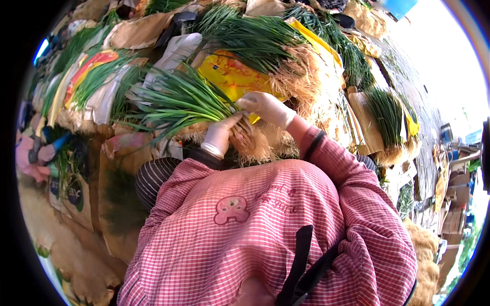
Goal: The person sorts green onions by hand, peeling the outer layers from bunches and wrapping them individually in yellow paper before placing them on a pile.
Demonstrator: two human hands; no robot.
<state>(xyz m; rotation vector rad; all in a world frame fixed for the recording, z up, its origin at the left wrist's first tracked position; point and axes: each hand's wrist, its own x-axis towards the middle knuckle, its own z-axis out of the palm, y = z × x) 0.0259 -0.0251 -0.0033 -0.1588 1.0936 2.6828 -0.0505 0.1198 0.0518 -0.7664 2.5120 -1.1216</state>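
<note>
My left hand (219, 137), in a thin whitish glove, is closed around the lower stems of a bunch of long green scallion-like plants (191, 99). The leaves fan out to the left. Tan fibrous roots (249, 143) hang from the bunch's lower right end, in front of my apron. My right hand (266, 109), gloved the same way, has its fingers bent against the stems just above my left thumb. Whether it pinches a stalk is hidden. Beyond the hands lies a larger pile of the same greens (252, 42), its roots (298, 76) to the right, partly over a yellow printed sheet (229, 72).
More bundles of greens lie at the left (99, 80) and right (386, 118), among cardboard and plastic sheets. A flattened cardboard piece (122, 160) lies left of my knee. Another person's pink-sleeved arm (32, 157) shows at the far left. Grey boards (413, 91) run along the right.
</note>
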